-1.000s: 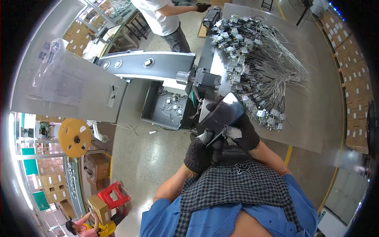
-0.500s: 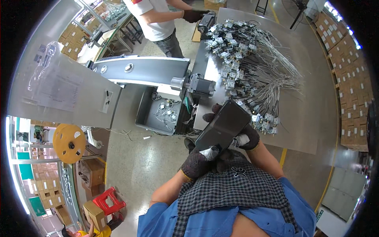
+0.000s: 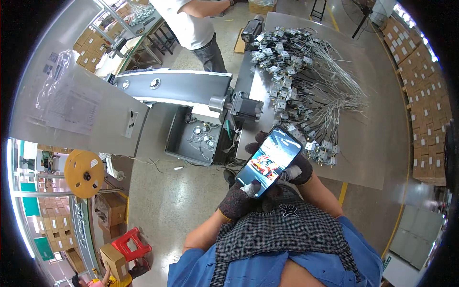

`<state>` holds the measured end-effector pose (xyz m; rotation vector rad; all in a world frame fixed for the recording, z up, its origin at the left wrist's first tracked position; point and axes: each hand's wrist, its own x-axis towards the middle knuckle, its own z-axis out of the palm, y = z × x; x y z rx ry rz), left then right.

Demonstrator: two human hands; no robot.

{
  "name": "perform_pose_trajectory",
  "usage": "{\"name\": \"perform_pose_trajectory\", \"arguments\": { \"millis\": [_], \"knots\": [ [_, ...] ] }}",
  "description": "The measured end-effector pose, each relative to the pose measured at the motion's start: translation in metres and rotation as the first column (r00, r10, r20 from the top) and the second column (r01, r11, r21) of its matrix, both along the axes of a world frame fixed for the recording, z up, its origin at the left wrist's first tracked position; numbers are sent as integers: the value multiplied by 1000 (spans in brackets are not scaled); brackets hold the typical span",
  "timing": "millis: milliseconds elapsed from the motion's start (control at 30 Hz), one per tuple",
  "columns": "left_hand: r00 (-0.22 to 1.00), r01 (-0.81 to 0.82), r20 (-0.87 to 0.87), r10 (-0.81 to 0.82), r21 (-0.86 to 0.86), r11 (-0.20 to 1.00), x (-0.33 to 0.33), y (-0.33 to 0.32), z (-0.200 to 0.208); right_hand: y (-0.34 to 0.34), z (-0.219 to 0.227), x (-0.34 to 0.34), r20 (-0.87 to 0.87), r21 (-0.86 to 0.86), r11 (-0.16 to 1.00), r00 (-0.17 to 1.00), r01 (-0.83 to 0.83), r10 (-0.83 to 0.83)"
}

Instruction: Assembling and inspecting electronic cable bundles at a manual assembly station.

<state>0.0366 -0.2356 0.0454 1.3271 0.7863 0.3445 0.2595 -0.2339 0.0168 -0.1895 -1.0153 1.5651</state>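
Observation:
A smartphone (image 3: 268,161) with its screen lit, showing a bright picture with red and orange in it, is held tilted in front of my apron. My left hand (image 3: 239,200), in a dark knitted glove with a pale thumb tip, grips its lower left end, the thumb over the screen. Around the right side and far edge closes my right hand (image 3: 301,171), gloved the same way. Just beyond the phone, a large heap of small metal parts with grey leads (image 3: 287,95) lies on the metal table (image 3: 363,158).
A conveyor (image 3: 186,87) with a motor (image 3: 246,106) at its end stands ahead to the left. Below it is a grey bin (image 3: 184,138) holding a few parts. Another person (image 3: 191,28) stands beyond. On the floor at lower left is a red stool (image 3: 131,245).
The phone's screen has gone from dark to lit. Both my hands still hold it in nearly the same place. The person beyond has drawn their hand away from the table's far corner.

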Motion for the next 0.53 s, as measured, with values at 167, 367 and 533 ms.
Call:
{"name": "perform_pose_trajectory", "arguments": {
  "millis": [167,367,533],
  "knots": [
    [992,-121,47,121,-13,993,-13,-5,-38,0,16,-12,-43,-111,993,999,-37,32],
    [867,-443,-174,467,158,882,-58,0,-51,24,-17,-25,651,-364,931,717,6,250],
    [523,-814,-521,675,-71,577,-165,-40,-146,40,-80,-80,931,-342,910,-216,-235,294]
  ]
}}
